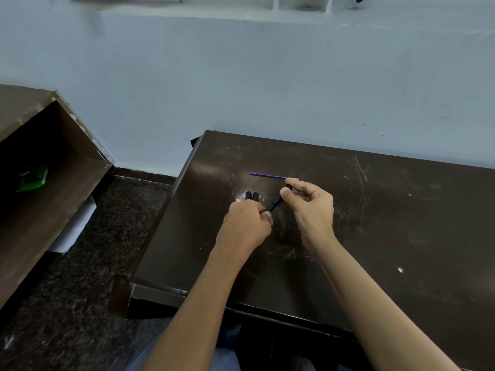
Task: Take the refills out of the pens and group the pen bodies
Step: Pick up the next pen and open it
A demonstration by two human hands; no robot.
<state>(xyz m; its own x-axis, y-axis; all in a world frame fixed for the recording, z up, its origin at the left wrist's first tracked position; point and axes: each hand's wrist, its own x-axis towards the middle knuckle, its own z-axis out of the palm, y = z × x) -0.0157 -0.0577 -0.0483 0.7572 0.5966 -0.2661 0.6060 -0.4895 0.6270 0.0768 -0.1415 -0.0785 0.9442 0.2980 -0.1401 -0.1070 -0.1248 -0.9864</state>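
A black pen (pixel 276 203) slants between both hands above the dark table (pixel 401 236). The left hand (pixel 246 226) curls round its lower end, and the right hand (pixel 310 207) pinches its upper end between thumb and fingertips. Two black pen ends (pixel 252 196) stick out beyond the left fist. A blue refill (pixel 267 175) lies on the table just behind, its right end at the right fingertips. Well to the left, a green packet (pixel 33 178) sits in a wooden cabinet (pixel 67 183).

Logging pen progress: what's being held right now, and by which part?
One black pen, at both ends: left hand grips its near end, right hand pinches its far end. Two more black pens show beyond that hand, hold unclear.
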